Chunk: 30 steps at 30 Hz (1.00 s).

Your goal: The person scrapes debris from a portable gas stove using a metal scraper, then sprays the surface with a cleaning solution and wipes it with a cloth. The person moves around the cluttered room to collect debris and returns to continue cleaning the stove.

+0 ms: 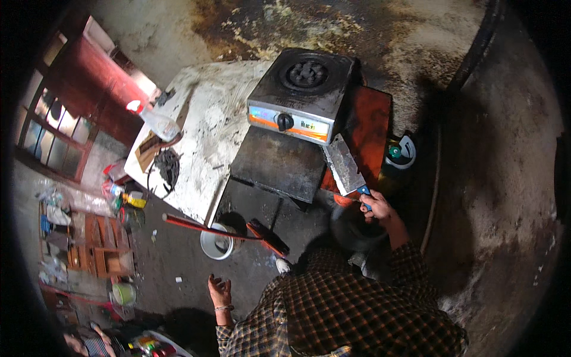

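My right hand (377, 206) grips the blue handle of a wide-bladed knife (345, 167), shaped like a cleaver. Its broad metal blade points up and away, over the red board (368, 129), with the far end by the stove's front corner. The single-burner gas stove (296, 96) has a black round burner and a front knob. Just before the stove lies a dark, grimy slab (281, 163). Low on the left, my left hand (219, 292) hangs in the air with nothing in it, its fingers apart and half curled.
A soot-marked white tabletop (209, 129) bears a clear bottle (160, 125) and black wire-like scraps (167, 165). Below stand a white bucket (217, 245) and a red-handled broom (270, 238). A lidded container (403, 154) is at right; a person (100, 341) sits at lower left.
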Tool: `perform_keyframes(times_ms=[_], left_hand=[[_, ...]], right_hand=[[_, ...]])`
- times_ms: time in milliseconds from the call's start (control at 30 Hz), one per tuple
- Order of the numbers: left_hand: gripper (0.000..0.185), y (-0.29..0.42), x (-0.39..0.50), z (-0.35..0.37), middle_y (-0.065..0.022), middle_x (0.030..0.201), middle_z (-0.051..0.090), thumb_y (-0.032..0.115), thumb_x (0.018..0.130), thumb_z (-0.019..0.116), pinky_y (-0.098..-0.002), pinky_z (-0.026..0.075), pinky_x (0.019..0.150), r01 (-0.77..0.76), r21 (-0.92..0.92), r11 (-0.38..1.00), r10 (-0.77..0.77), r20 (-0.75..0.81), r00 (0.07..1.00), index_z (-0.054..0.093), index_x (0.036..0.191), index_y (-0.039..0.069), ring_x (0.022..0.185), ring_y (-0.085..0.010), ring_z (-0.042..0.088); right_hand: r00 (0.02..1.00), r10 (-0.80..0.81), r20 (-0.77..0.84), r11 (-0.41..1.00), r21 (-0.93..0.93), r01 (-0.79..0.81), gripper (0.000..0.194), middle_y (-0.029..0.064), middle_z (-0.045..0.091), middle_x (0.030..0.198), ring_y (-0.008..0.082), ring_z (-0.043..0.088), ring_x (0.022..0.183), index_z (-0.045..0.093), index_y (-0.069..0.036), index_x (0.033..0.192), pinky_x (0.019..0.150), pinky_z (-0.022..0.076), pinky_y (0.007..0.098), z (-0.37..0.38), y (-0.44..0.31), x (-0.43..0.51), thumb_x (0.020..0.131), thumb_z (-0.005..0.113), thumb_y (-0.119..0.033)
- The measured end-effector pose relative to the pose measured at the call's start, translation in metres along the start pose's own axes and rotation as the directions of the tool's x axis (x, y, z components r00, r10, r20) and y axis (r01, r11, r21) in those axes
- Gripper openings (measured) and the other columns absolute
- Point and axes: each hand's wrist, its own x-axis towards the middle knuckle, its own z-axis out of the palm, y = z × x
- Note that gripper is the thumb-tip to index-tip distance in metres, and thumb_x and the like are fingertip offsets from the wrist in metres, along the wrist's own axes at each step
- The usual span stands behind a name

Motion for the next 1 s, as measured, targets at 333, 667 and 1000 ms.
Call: perform_keyframes(times_ms=[333,667,1000], left_hand=[[0.07,0.012,-0.048,0.016,-0.0133,0.105,0.054,0.007,0.076,0.07,-0.0295,0.049,0.069,0.047,-0.052,0.998,-0.05,-0.063,0.997,0.03,0.133,0.004,0.079,-0.0171,0.057],[0.073,-0.005,-0.047,0.017,-0.0134,0.107,0.052,0.008,0.075,0.07,-0.0289,0.05,0.069,0.078,-0.089,0.993,-0.08,-0.023,0.996,0.028,0.133,0.003,0.078,-0.0168,0.058],[0.071,-0.039,-0.009,-0.018,-0.0122,0.104,0.053,0.006,0.074,0.07,-0.0294,0.051,0.07,0.064,-0.12,0.991,-0.064,0.009,0.998,0.03,0.133,0.004,0.081,-0.0174,0.059]], right_hand=[[0.958,0.126,0.259,0.981,-0.177,-0.081,0.019,0.0004,0.052,0.07,0.0103,0.048,0.055,0.05,-0.009,0.094,0.045,0.0419,0.0272,0.037,0.028,-0.023,0.088,0.054,-0.026],[0.999,0.01,0.048,0.991,-0.133,-0.004,0.01,0.0001,0.047,0.062,0.01,0.041,0.045,0.047,-0.012,0.092,0.04,0.0389,0.0283,0.051,0.048,-0.022,0.09,0.05,-0.021],[0.976,-0.036,-0.216,0.998,-0.052,0.025,0.012,0.0025,0.046,0.064,0.0122,0.041,0.042,0.045,-0.011,0.093,0.037,0.0386,0.0294,0.109,0.064,-0.052,0.088,0.051,-0.02]])
